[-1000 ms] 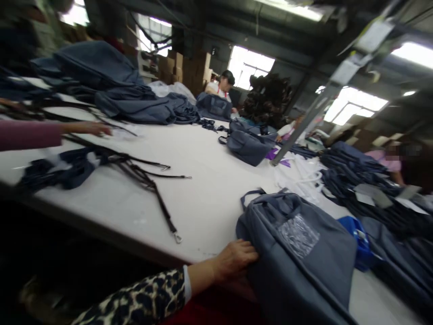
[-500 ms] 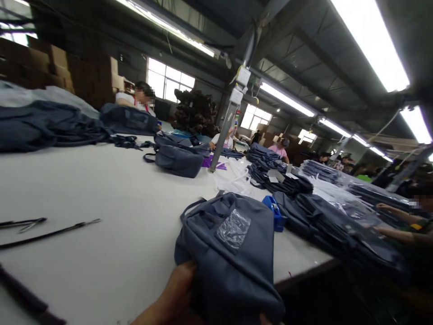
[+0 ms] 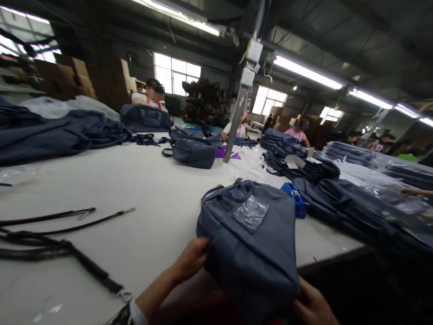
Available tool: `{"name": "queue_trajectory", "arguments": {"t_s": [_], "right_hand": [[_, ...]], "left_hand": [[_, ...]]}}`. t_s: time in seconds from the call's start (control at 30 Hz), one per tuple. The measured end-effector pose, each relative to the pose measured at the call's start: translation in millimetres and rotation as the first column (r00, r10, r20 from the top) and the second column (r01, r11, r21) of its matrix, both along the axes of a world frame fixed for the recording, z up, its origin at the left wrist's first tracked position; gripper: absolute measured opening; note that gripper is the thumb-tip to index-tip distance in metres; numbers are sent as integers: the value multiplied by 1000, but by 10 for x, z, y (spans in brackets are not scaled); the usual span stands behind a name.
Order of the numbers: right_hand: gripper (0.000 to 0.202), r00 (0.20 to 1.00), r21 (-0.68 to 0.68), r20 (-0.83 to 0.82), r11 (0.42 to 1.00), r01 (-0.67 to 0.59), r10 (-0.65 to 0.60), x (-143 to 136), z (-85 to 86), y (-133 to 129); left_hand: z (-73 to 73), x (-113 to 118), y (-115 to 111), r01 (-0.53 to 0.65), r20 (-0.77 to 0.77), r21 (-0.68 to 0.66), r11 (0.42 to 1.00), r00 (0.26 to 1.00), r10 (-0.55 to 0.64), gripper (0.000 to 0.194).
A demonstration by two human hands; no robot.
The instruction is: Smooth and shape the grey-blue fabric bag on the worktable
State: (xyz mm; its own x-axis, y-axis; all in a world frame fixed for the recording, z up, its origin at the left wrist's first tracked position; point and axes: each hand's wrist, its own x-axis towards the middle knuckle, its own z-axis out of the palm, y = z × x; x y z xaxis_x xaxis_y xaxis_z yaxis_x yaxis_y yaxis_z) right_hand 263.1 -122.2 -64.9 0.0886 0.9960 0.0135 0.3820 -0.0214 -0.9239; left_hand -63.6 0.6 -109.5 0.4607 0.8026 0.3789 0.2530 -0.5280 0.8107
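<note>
A dark blue fabric bag lies at the table's near edge, its lower end toward me. On its upper face sits a small clear plastic packet. My left hand is closed on the bag's left side, with the fingertips partly hidden behind the fabric. At the lower right corner my right hand grips the bag, its fingers mostly out of sight beneath. Just beyond the bag stands a blue tape dispenser.
Black straps with metal hooks lie on the white table at left. Stacked blue bags are at right, heaped bags at far left. A metal post rises from the table. Co-workers sit around it.
The view has swung left, so the bag appears farther right and more of the straps shows. My right hand has come into fuller view at the bag's lower corner.
</note>
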Motion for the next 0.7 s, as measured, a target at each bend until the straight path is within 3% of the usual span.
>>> {"name": "queue_trajectory", "arguments": {"t_s": [0.07, 0.13, 0.2, 0.3, 0.37, 0.5, 0.57, 0.63, 0.7], "right_hand": [[29, 984, 121, 148, 990, 78, -96, 151, -20, 20], [33, 915, 321, 318, 936, 142, -248, 224, -56, 64], [43, 828, 426, 484, 903, 57, -281, 230, -97, 145], [54, 689, 320, 720, 919, -231, -78, 232, -136, 310], [54, 612, 270, 791, 901, -340, -6, 299, -124, 409], [52, 534, 328, 841, 866, -378, -86, 503, -23, 538], [52, 502, 347, 857, 852, -392, -119, 516, -18, 589], [49, 476, 354, 870, 836, -420, -129, 432, -104, 635], [45, 438, 349, 888, 826, -442, -141, 299, -263, 670]], "left_hand": [[1, -60, 15, 56, -53, -2, 998, 997, -56, 16], [-6, -86, 41, 106, -123, 10, 994, 987, -104, 17], [-14, -93, 79, 135, -205, 36, 990, 971, -125, 17], [32, -126, 131, 141, -328, 107, 984, 940, -99, 16], [153, -197, 141, 165, -393, 143, 976, 914, -98, 19], [539, -485, 109, 254, -424, 92, 963, 885, -193, 25], [636, -666, 91, 230, -400, 25, 973, 894, -201, 24], [587, -832, 86, 181, -363, -85, 980, 910, -200, 26], [429, -954, 95, 142, -288, -244, 959, 934, -211, 31]]}}
